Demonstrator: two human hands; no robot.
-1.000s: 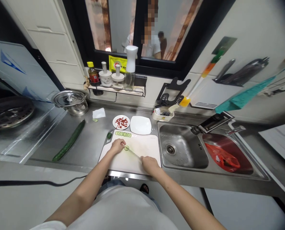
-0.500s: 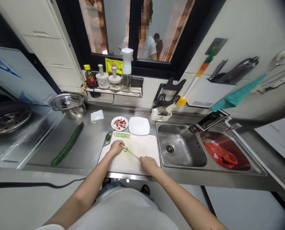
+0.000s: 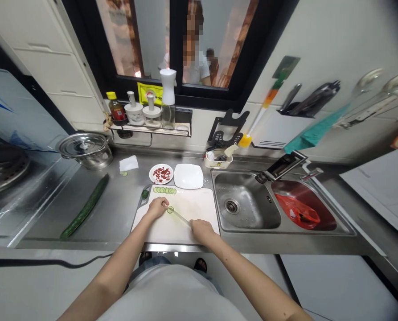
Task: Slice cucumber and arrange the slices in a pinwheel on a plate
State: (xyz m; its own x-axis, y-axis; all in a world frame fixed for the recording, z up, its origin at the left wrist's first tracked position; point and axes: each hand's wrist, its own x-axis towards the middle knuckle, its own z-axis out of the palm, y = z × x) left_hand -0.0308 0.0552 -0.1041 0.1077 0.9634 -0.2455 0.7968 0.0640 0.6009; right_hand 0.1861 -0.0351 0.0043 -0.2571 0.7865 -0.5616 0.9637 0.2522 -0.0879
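Right hand (image 3: 201, 229) grip closed on knife (image 3: 180, 218), blade pointing up-left toward cucumber piece (image 3: 170, 209).

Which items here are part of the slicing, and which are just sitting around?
In use:
left hand on the cucumber piece
right hand gripping the knife
cutting board
row of slices

Lying about:
whole cucumber
pot
plate of red bits
empty white plate
sink
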